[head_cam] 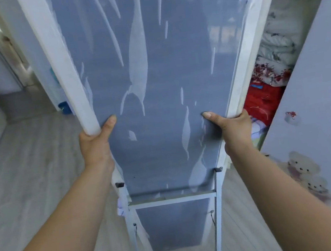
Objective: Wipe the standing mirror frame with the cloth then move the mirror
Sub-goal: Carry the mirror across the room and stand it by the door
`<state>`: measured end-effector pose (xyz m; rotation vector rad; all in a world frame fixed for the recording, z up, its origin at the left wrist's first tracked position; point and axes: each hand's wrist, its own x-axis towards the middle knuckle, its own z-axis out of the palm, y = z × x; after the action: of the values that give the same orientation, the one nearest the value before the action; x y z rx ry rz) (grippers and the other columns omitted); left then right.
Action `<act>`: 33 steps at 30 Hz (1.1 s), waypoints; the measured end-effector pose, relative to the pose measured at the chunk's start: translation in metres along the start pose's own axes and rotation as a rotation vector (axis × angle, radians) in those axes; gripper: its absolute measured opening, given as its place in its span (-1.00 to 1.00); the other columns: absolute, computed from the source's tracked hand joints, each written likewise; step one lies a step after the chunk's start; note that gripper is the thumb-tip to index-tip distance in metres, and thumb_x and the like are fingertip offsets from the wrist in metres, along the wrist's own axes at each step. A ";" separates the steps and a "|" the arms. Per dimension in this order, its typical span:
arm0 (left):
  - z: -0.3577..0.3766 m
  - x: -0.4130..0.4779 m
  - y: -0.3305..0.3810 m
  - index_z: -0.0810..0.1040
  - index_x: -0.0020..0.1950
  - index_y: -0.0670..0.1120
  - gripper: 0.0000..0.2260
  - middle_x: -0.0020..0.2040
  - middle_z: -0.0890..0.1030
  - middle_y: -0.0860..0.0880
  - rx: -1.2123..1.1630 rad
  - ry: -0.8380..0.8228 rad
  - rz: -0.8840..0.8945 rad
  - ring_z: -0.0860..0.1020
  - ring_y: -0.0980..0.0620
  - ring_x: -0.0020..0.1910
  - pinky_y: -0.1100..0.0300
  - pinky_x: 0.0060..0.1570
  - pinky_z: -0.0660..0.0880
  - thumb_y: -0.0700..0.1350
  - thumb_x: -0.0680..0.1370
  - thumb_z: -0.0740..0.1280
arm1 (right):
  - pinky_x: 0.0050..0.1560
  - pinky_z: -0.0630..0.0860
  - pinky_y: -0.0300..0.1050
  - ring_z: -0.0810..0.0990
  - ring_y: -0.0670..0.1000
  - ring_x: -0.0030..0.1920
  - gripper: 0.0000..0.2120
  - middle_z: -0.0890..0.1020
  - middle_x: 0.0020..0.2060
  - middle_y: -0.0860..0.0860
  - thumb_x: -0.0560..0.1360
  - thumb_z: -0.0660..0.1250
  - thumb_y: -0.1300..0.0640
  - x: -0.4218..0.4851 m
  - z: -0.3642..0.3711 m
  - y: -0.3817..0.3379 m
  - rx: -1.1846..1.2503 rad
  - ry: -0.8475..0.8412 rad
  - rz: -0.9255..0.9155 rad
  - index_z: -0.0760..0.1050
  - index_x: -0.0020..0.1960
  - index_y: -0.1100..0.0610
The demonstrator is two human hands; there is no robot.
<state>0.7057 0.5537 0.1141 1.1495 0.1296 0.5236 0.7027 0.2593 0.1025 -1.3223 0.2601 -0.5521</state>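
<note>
Mirror upright on floor by open wardrobe | left hand, right hand: fingers clamped on side rails | I lift evenly, keep legs clear of floor.

Left hand gripping mirror frame's left edge, right hand gripping right edge

One standing mirror. Two hands on it: left hand, right hand. Right of the mirror, one wardrobe door, two bear stickers.
</note>
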 end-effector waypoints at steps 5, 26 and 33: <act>-0.052 0.057 0.030 0.72 -0.24 0.00 -0.86 -0.26 0.72 0.19 0.032 0.106 0.086 0.67 0.26 -0.26 0.36 -0.23 0.59 -0.25 0.40 0.53 | -0.19 0.63 -0.15 0.76 0.06 -0.15 -0.30 0.77 -0.15 0.01 -0.08 0.73 0.06 -0.002 0.097 0.027 0.073 -0.098 0.058 0.65 0.02 0.22; -0.228 0.319 0.097 0.53 0.26 -0.34 -0.41 0.14 0.66 -0.16 0.254 0.508 0.256 0.63 -0.02 -0.05 0.22 -0.07 0.61 -0.09 0.33 0.59 | -0.27 0.63 -0.21 0.73 0.04 -0.15 -0.18 0.75 -0.14 -0.05 -0.16 0.69 -0.10 0.036 0.485 0.139 0.173 -0.412 0.288 0.61 0.05 0.14; -0.312 0.418 0.111 0.60 0.15 -0.26 -0.55 0.05 0.69 -0.07 0.229 0.479 0.221 0.66 0.05 -0.10 0.22 -0.07 0.60 -0.10 0.35 0.58 | -0.11 0.68 -0.05 0.75 0.07 -0.11 -0.23 0.77 -0.11 0.00 -0.09 0.72 -0.04 0.017 0.605 0.165 0.192 -0.428 0.238 0.62 0.06 0.17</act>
<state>0.9214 1.0399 0.1526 1.2499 0.4898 0.9964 1.0473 0.7833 0.0919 -1.1697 0.0082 -0.0836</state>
